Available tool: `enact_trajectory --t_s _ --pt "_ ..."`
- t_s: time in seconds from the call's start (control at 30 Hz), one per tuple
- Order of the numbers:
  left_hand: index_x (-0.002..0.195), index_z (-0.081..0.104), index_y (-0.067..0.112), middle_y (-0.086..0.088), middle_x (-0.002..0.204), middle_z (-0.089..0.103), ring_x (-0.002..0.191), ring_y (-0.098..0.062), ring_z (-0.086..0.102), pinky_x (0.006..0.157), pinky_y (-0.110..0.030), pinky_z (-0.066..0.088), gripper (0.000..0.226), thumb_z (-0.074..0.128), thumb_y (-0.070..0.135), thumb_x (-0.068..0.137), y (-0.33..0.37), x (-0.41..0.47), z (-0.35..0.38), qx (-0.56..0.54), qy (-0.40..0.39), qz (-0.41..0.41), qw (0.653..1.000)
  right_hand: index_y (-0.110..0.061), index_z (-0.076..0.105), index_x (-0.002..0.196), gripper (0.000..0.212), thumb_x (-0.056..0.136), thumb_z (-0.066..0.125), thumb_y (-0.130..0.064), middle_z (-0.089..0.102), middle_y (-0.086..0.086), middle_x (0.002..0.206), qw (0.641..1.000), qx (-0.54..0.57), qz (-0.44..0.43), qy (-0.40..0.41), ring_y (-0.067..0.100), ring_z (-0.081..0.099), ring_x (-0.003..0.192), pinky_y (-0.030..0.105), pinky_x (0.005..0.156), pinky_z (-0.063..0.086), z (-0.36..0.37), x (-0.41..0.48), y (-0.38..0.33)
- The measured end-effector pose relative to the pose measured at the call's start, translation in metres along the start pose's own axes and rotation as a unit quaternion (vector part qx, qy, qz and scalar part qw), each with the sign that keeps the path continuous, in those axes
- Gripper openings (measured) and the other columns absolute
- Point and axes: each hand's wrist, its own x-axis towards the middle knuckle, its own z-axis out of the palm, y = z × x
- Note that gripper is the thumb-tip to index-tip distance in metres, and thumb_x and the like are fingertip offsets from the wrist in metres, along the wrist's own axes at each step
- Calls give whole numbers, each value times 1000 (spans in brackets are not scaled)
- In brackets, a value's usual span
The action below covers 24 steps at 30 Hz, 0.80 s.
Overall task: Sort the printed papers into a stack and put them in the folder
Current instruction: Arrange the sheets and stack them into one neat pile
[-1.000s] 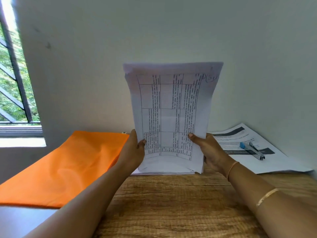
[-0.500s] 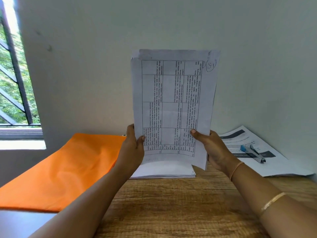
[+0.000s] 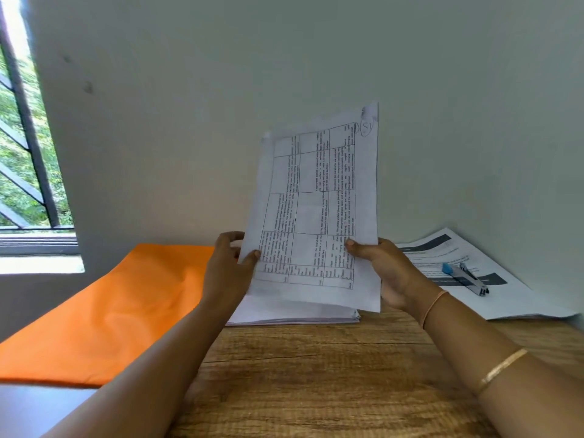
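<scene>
I hold a bundle of printed papers (image 3: 319, 200) upright above the wooden table, its front sheet showing a ruled table of text and a circled mark at the top right. My left hand (image 3: 229, 267) pinches its lower left edge, thumb on the front. My right hand (image 3: 384, 270) grips the lower right edge the same way. The bundle leans with its top toward the right. Under it a flat stack of white papers (image 3: 294, 314) lies on the table. The orange folder (image 3: 104, 311) lies closed to the left.
At the right, more printed sheets (image 3: 493, 279) lie against the wall with a blue-tipped stapler (image 3: 466, 278) on top. A grey wall stands close behind. A barred window (image 3: 25, 153) is at the far left. The table's (image 3: 316, 374) left edge runs under the folder.
The bundle rose off the flat stack, then tilted so its top leans right and sits lower in view. Both hands kept their hold on the lower edges.
</scene>
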Motion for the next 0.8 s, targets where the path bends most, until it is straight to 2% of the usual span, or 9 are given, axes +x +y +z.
enact_trajectory --t_s 0.1,0.13,0.2,0.27,0.37,0.5,0.57,0.7,0.8 --pt "118 45 17 -10 107 60 89 -23 61 65 -33 52 45 72 14 82 3 0 -4 -134 26 -108 985 -9 65 99 12 93 55 -8 71 6 86 996 64 55 12 23 66 77 36 64 55 7 -2 -3" --pt "119 45 14 -10 108 59 89 -23 60 64 -33 54 46 72 11 82 5 -2 -3 -208 21 -168 963 -8 65 96 10 93 55 -6 71 6 83 994 82 68 21 23 65 75 37 62 55 9 -2 -4" --pt "112 48 9 -10 100 60 85 -21 61 61 -30 59 36 69 8 83 13 -9 1 -358 -17 -274 892 -7 62 92 11 94 52 -2 68 9 84 989 117 86 39 24 63 75 41 61 54 12 -4 -3" --pt "105 55 8 -9 87 65 76 -19 64 57 -26 59 24 67 10 84 22 -18 7 -413 -66 -316 851 -6 60 89 15 95 48 1 65 9 83 983 144 100 49 25 61 73 40 52 56 15 -5 -2" --pt "102 58 11 -11 81 72 71 -20 71 58 -28 58 23 68 14 81 35 -33 18 -386 -176 -309 851 -6 57 95 15 97 44 1 64 11 85 978 169 108 55 26 61 74 41 53 56 19 -6 1" --pt "111 58 9 -12 99 71 78 -23 70 63 -29 59 32 68 6 80 48 -52 33 -323 -291 -266 860 -4 56 107 14 97 46 -3 66 15 92 973 184 126 56 29 63 80 44 67 53 24 -6 6" --pt "114 58 6 -12 100 71 73 -21 70 61 -27 58 36 67 0 80 49 -55 37 -316 -290 -253 867 -5 57 108 16 97 46 -4 67 15 95 973 182 136 48 28 65 82 40 66 56 27 -8 7" --pt "106 60 5 -8 83 73 65 -17 70 56 -24 57 28 63 -7 81 51 -51 32 -326 -258 -270 868 -3 58 102 14 96 46 -5 67 16 95 973 177 147 23 27 64 82 38 68 56 27 -9 8" --pt "99 62 3 -9 75 72 61 -14 69 56 -23 57 19 61 -7 83 53 -45 26 -335 -243 -292 862 -4 59 95 15 95 51 -17 67 13 78 975 147 164 17 22 65 64 27 51 56 27 -12 8"
